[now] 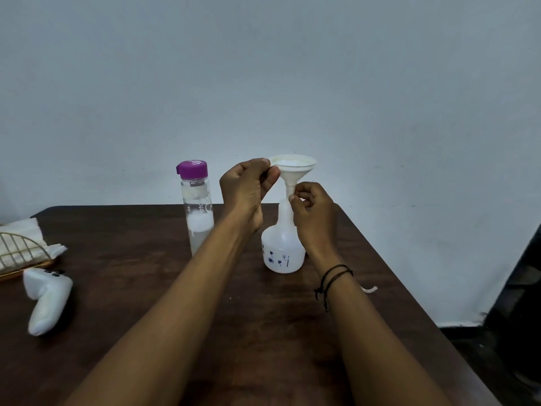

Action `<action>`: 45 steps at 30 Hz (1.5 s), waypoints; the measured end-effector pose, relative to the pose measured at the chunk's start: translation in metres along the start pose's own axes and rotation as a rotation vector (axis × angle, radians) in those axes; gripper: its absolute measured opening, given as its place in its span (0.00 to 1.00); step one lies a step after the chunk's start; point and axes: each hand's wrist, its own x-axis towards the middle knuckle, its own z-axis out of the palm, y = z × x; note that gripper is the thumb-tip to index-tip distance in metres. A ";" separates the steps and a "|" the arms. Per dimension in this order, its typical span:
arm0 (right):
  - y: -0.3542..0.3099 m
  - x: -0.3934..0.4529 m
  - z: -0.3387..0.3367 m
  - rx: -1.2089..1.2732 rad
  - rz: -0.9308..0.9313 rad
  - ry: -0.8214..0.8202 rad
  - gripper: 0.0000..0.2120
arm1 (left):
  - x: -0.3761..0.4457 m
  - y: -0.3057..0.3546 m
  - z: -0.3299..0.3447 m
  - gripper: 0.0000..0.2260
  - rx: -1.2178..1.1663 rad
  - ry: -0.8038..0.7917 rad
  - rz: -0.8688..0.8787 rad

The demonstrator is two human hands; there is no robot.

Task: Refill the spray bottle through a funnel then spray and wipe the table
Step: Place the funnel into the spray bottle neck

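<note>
A white spray bottle body [281, 250] with small blue flower prints stands open-necked on the dark wooden table [263, 332]. A white funnel [294, 168] is upright over its neck, spout at the opening. My left hand [247, 190] pinches the funnel's rim from the left. My right hand [314, 208] pinches the funnel's spout just above the bottle neck. A clear water bottle [196, 206] with a purple cap stands to the left, partly filled. The white spray head [46, 300] lies on its side at the table's left.
A gold wire holder with white napkins [20, 247] sits at the far left edge. A thin white tube end [369, 289] lies on the table behind my right forearm. The table's right edge drops to a dark floor; a pale wall stands behind.
</note>
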 end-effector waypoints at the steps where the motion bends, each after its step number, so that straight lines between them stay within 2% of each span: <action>1: 0.000 -0.001 0.000 0.003 0.003 0.000 0.05 | -0.001 0.000 0.000 0.03 0.017 0.006 0.012; 7: -0.001 -0.001 0.002 0.037 0.002 -0.006 0.06 | -0.004 0.002 0.002 0.03 0.009 0.031 0.031; 12: 0.001 -0.002 0.005 0.027 0.027 -0.031 0.11 | -0.004 -0.001 0.001 0.03 0.018 0.056 0.010; 19: 0.002 -0.007 0.005 0.000 0.033 -0.042 0.12 | 0.000 -0.008 -0.004 0.05 0.132 0.087 0.012; 25: 0.006 -0.013 0.007 -0.031 0.054 -0.050 0.10 | 0.000 -0.012 -0.009 0.06 0.190 0.079 0.027; 30: 0.006 -0.017 0.006 -0.016 0.084 -0.053 0.15 | 0.000 -0.014 -0.012 0.04 0.171 0.048 -0.004; 35: 0.005 -0.018 0.005 -0.003 0.083 -0.021 0.19 | 0.003 -0.016 -0.015 0.10 0.243 0.057 -0.023; 37: 0.002 -0.019 0.005 -0.032 0.046 0.031 0.20 | 0.004 -0.015 -0.019 0.12 0.336 0.085 0.037; 41: -0.010 -0.023 0.004 -0.070 -0.181 0.230 0.18 | 0.003 -0.006 -0.031 0.10 0.420 0.182 0.332; 45: -0.023 -0.024 0.005 -0.071 -0.323 0.331 0.18 | 0.002 0.006 -0.048 0.11 0.497 0.155 0.517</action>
